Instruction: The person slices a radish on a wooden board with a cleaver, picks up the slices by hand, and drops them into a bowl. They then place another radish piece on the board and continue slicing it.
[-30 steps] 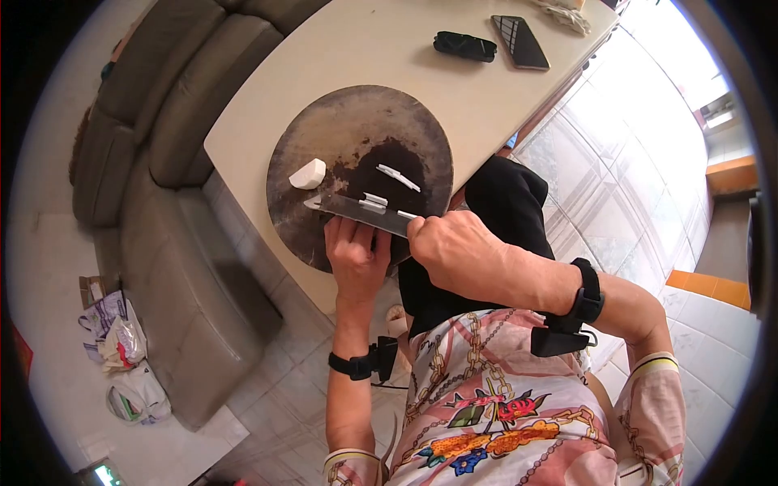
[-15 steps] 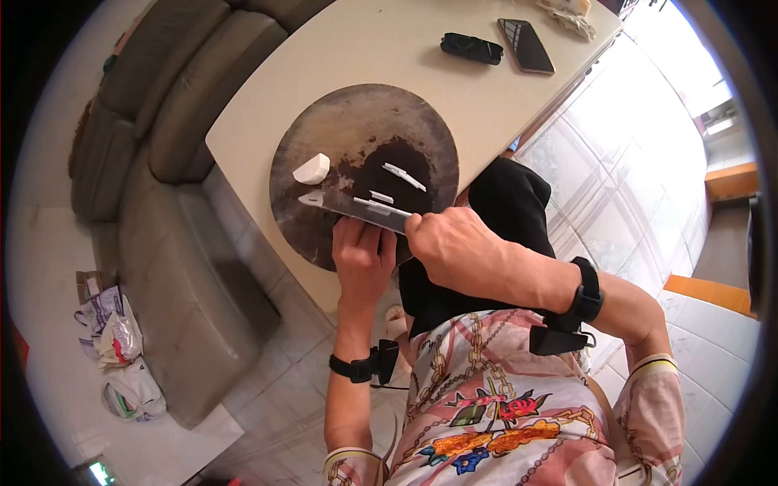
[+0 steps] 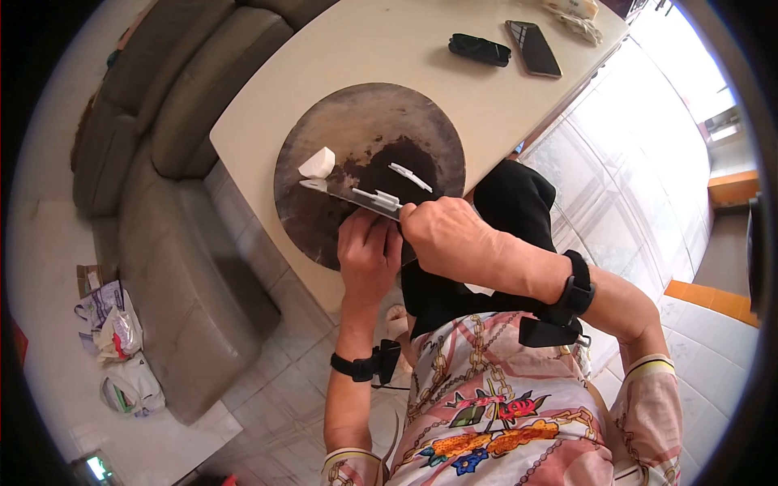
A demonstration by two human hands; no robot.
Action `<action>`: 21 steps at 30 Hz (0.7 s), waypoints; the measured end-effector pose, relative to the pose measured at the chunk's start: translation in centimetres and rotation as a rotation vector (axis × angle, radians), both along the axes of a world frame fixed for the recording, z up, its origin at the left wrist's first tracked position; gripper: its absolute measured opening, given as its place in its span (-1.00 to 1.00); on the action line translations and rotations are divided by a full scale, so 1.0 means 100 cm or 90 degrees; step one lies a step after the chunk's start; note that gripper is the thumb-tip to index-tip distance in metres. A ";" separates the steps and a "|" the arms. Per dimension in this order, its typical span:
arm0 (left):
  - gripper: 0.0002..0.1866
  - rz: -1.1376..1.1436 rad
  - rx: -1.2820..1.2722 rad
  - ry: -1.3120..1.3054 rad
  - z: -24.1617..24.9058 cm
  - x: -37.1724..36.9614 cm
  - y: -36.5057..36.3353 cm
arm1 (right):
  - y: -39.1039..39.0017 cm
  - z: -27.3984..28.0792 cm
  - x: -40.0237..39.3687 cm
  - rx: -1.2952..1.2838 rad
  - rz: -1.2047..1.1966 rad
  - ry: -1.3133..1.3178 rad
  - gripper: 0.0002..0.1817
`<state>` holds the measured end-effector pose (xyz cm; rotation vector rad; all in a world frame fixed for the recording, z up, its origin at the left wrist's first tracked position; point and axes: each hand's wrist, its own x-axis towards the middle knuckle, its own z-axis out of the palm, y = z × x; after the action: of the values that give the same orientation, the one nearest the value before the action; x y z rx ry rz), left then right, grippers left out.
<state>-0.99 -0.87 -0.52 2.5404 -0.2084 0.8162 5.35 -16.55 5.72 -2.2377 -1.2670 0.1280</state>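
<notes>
My right hand [image 3: 450, 235] grips the handle of a knife [image 3: 342, 196], its blade pointing left across a round, dark-stained cutting board [image 3: 324, 121]. My left hand [image 3: 369, 253] is closed, with its fingers bent against the near side of the blade. Whatever those fingers hold is hidden by the hand and the knife. Thin white strips [image 3: 378, 198] lie along the blade's far side. More white strips [image 3: 411, 176] rest farther back on the board's right. A white wedge-shaped chunk [image 3: 318, 164] sits on the board's left, just beyond the blade's tip.
The board stands on a cream table [image 3: 259, 105]. Toward its far edge are a dark case [image 3: 480, 49], a phone [image 3: 534, 49] and a crumpled pale packet [image 3: 577, 18]. A grey leather sofa [image 3: 186, 283] runs along the left, with bags [image 3: 121, 332] beyond it.
The blade has turned more upright, showing a thinner edge, and both hands have shifted slightly. White strips now lie close together beside the blade. The whole view has shifted a little.
</notes>
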 end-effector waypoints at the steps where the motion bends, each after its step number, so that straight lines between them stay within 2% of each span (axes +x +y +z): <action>1: -0.83 -0.005 0.000 0.000 0.000 0.000 0.000 | -0.002 0.000 0.001 0.021 0.000 0.001 -0.86; 7: -0.83 0.006 -0.003 0.002 -0.001 0.001 -0.001 | -0.015 0.007 -0.007 -0.029 0.005 0.021 -0.85; 17: -0.84 -0.004 -0.021 0.002 0.001 0.001 -0.002 | 0.000 -0.001 0.006 0.007 -0.005 0.003 -0.87; 21: -0.84 0.017 -0.006 -0.007 -0.002 0.000 -0.003 | -0.013 0.007 0.002 -0.031 -0.004 0.020 -0.86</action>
<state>-0.97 -1.18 -0.72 2.5351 -0.1741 0.8390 5.58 -17.87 6.45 -2.2717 -1.2537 0.1929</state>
